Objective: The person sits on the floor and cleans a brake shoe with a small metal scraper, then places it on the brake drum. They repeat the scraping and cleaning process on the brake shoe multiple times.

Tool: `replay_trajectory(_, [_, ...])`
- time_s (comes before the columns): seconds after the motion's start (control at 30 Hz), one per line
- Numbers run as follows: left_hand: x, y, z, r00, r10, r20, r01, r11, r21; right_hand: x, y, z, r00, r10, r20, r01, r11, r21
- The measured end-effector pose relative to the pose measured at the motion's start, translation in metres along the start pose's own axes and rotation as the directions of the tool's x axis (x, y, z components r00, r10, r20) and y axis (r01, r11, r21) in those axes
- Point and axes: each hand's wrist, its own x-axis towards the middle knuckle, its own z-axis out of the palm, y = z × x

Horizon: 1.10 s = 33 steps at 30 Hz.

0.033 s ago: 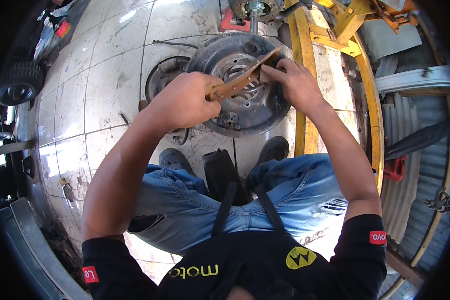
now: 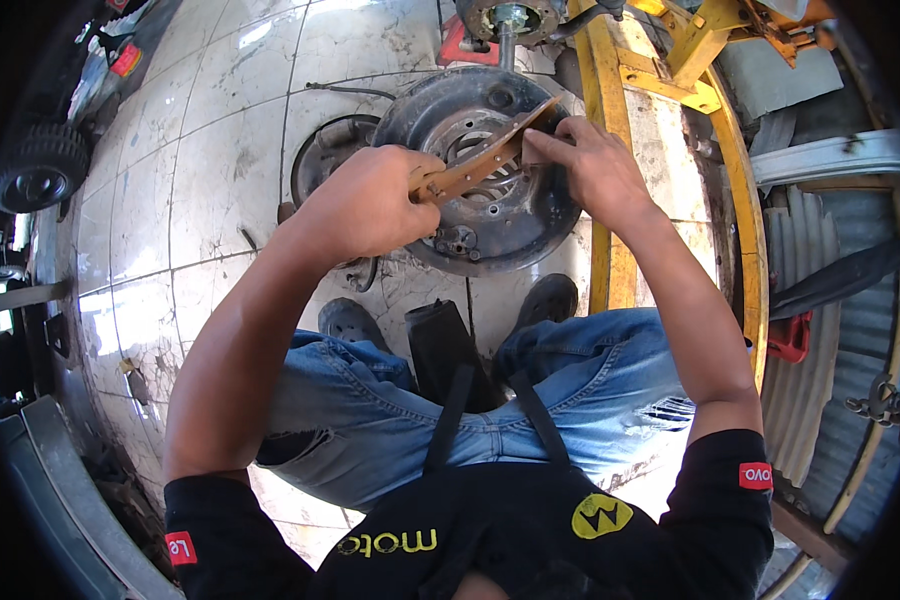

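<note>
My left hand (image 2: 378,203) is closed around one end of a curved, brown brake shoe (image 2: 488,158) with small holes or rivets along it. The shoe points up and to the right. At its far end, my right hand (image 2: 600,165) pinches a small brown folded piece that looks like sandpaper (image 2: 538,150), held against or right beside the shoe. Beneath both hands lies a round, dark brake backing plate (image 2: 410,115) on the floor, with a hub opening in its middle. Behind my left hand a second round dark plate (image 2: 315,150) is partly hidden.
A yellow metal frame (image 2: 602,80) stands on the right, by corrugated sheets (image 2: 805,330). An axle end (image 2: 510,20) and a red stand (image 2: 460,42) are at the top. A black roll-shaped thing (image 2: 440,345) sits between my feet. A small wheel (image 2: 38,170) is far left.
My right hand and the brown piece have shifted very slightly. My left hand keeps its hold on the brake shoe.
</note>
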Motion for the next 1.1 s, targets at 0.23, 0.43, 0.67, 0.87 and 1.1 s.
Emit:
replay_trajectory(0.23, [0.0,0.001,0.001,1.0,0.021,-0.01,-0.021,1.0,-0.001,-0.007,-0.013,0.008,0.993,0.112,0.047,-0.109,0.992,-0.066])
replay_trajectory(0.43, [-0.002,0.004,-0.002,1.0,-0.012,-0.007,0.012,0.999,0.035,-0.001,-0.011,-0.001,0.992,0.123,0.005,-0.122,0.99,-0.069])
replay_trajectory(0.67, [0.0,0.001,0.002,0.999,0.032,-0.033,-0.032,0.999,0.017,0.001,-0.006,0.001,0.99,0.143,0.01,-0.14,0.979,-0.15])
replay_trajectory(0.87, [-0.002,-0.004,0.009,0.991,0.072,-0.112,-0.077,0.996,-0.036,-0.001,-0.009,0.01,0.991,0.133,-0.001,-0.132,0.986,-0.101])
replay_trajectory(1.1, [0.0,-0.002,0.003,0.998,0.05,-0.041,-0.052,0.998,-0.045,-0.014,-0.032,0.003,0.986,0.053,0.158,-0.066,0.995,0.078])
